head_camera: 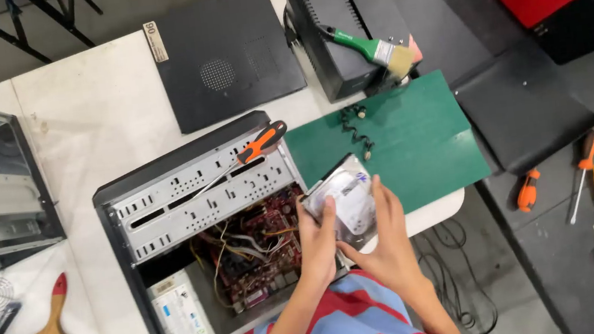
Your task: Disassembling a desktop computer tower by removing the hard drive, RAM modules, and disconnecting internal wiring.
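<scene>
While the open computer case lies on the table | hard drive held over the case's edge, fingers of left hand and right hand clamped on it | risk: a slip drops it onto the red circuit board.

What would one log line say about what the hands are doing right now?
left hand: holds hard drive | right hand: holds hard drive | place: over open computer case | nearby: screwdriver on case

White table beside a dark workbench.
</scene>
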